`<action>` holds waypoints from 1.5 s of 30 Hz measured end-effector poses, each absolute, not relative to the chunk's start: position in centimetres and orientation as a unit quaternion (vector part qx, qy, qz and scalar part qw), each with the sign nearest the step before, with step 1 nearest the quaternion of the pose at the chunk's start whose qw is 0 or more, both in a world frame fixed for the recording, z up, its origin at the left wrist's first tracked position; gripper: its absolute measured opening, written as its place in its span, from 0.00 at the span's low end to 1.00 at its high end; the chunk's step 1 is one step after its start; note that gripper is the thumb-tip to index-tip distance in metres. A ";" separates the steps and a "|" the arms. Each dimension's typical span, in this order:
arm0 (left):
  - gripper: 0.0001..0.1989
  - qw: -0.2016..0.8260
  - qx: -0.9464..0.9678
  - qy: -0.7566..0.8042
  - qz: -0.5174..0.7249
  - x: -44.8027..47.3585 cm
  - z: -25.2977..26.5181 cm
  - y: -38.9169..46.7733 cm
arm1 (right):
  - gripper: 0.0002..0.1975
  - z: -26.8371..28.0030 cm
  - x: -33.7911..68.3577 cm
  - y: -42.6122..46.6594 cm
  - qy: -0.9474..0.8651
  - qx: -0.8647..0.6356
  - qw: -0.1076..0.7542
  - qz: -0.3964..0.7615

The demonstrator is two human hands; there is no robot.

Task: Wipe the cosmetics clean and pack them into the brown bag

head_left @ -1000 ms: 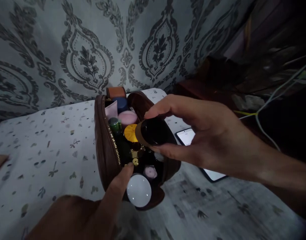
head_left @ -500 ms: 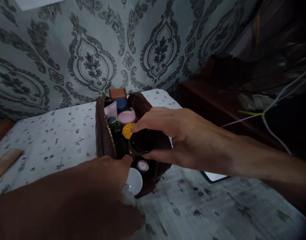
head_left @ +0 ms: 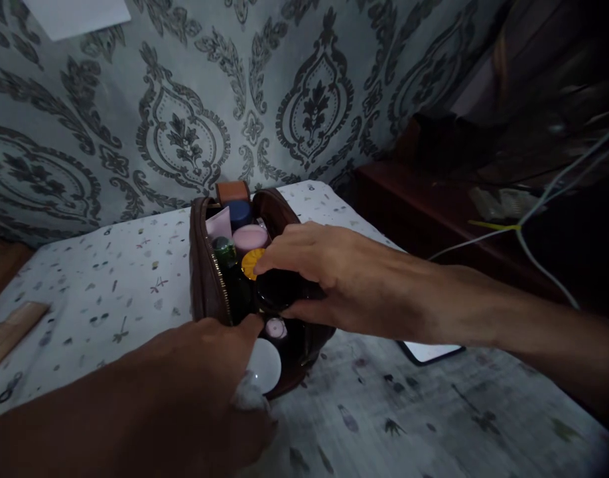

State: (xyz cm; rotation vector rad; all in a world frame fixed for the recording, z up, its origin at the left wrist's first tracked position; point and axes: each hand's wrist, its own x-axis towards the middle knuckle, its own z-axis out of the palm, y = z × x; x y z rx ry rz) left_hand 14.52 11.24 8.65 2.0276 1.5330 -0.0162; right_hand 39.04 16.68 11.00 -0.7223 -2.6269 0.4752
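A brown zippered toiletry bag stands unzipped on the bed, packed with containers. My right hand reaches in from the right, thumb and fingers curled around a round jar with a glossy black lid. Just beyond its fingertips is a yellow cap. My left hand is closed at the bag's near left edge, its index finger over the opening; its grip underneath is partly hidden. Against it sits a white round lid. Also inside are a small pink-topped item, a green bottle, a pink lid, a blue lid and a pale pink tube.
A patterned white sheet lies under the bag. The phone-like device with a bright screen is partly under my right forearm. At left lies a flat wooden piece. Pale cords hang at right by dark red furniture; patterned wall behind.
The view has shifted slightly. My right hand and the black-lidded jar sit a little lower in the bag. My left hand stays at the bag's near edge.
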 end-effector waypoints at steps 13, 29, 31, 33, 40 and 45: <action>0.32 0.264 0.798 0.540 -0.044 14.2 9.4 9.4 | 0.13 12.8 36.8 16.4 -0.961 -0.238 0.064 0.125; 0.22 0.222 0.840 0.489 -0.073 16.7 12.2 9.7 | 0.09 12.5 35.2 16.5 -0.972 -0.225 -0.006 0.068; 0.22 0.221 0.837 0.494 -0.081 16.9 12.4 9.8 | 0.08 12.2 35.1 16.5 -0.972 -0.228 -0.006 0.064; 0.23 0.228 0.834 0.496 -0.083 17.0 12.4 10.0 | 0.09 12.0 35.0 16.4 -0.972 -0.228 0.002 0.054; 0.19 0.251 0.817 0.519 -0.009 16.7 12.2 9.8 | 0.09 12.6 35.8 16.6 -0.976 -0.201 0.024 0.080; 0.14 0.280 0.818 0.502 0.023 16.6 12.2 9.9 | 0.11 12.7 37.2 15.8 -0.975 -0.189 0.064 0.097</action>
